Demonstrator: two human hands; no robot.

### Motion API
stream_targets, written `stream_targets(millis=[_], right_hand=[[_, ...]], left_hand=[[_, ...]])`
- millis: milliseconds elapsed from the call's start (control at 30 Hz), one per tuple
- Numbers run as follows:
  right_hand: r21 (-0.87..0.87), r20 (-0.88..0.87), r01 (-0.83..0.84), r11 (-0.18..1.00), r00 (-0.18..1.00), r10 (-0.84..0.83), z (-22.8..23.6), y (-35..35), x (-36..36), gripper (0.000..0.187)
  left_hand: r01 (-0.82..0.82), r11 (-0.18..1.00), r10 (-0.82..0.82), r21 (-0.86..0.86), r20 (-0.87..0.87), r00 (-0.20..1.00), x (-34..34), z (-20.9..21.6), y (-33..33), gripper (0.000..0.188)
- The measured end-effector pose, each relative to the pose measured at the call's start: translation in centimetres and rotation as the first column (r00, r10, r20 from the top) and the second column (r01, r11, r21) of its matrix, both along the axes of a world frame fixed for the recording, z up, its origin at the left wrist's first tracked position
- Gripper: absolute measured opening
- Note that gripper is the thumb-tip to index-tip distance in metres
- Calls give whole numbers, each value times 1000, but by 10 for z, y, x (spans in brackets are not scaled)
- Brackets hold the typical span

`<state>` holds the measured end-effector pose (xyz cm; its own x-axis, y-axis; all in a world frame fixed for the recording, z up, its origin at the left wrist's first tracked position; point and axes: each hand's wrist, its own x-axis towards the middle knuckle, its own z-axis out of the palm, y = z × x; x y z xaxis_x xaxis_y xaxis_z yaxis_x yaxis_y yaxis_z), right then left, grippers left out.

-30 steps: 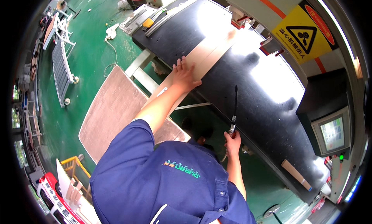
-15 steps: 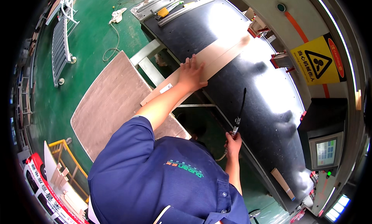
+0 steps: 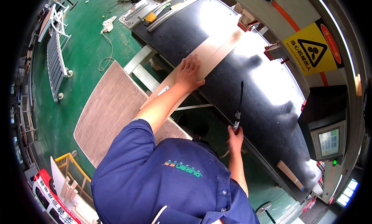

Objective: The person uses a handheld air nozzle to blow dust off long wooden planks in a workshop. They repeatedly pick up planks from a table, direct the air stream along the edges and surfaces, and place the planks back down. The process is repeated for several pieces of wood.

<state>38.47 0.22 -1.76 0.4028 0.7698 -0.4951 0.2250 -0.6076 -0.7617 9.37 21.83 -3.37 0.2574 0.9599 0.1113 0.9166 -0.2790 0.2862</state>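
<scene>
My left hand (image 3: 188,74) lies flat, fingers stretched out, on a long pale wooden board (image 3: 217,49) with a lengthwise line along it. One end of that board rests on the black machine table (image 3: 248,103); the other passes under my left forearm, where a white label (image 3: 163,90) shows. On the right, my right hand (image 3: 235,140) is wrapped round an air blow gun (image 3: 237,119). Its thin black nozzle points away from me over the table's near edge, and a hose hangs from it below the hand.
A brown wooden panel (image 3: 112,103) sits at my left. A wood strip (image 3: 290,175) lies on the table's near right end. Metal bars and a yellow tool (image 3: 150,17) occupy the far end. Along the right stands the machine with red clamps, a warning sign (image 3: 313,49) and a screen (image 3: 329,142).
The whole view has shifted and turned slightly. My left hand stays on the board, its fingers a little closer together. My right hand keeps hold of the air blow gun.
</scene>
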Motion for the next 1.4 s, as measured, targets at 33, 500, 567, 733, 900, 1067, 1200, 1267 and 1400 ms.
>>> stream_targets(millis=[33,500,567,733,900,1067,1200,1267,1400], right_hand=[[12,13,10,1000,1000,-10,3,4,1,29],[-335,109,-313,888,924,367,82,101,-6,58],[-428,137,-362,828,880,456,69,99,-13,60],[-427,107,-297,854,921,374,64,95,-8,56],[-277,133,-216,936,956,260,66,98,14,48],[6,122,-177,984,977,175,48,105,18,46],[-85,140,-171,982,973,181,72,115,5,47],[-214,145,-170,962,968,203,75,117,11,48],[-291,85,-112,950,986,142,64,109,27,50]], left_hand=[[6,1000,-7,-2,-10,1000,0,1,0,92],[42,999,-43,-20,-71,997,-1,4,2,86],[41,999,-41,-14,-62,997,-2,1,1,86],[46,999,-46,-9,-53,998,-3,-3,1,86],[42,999,-45,-34,-84,995,-2,0,1,86],[55,997,-59,-48,-91,994,-1,4,4,87],[59,996,-66,-68,-100,993,-1,4,7,89],[50,993,-62,-108,-106,992,2,10,6,89],[48,993,-63,-108,-139,988,5,11,7,90]])
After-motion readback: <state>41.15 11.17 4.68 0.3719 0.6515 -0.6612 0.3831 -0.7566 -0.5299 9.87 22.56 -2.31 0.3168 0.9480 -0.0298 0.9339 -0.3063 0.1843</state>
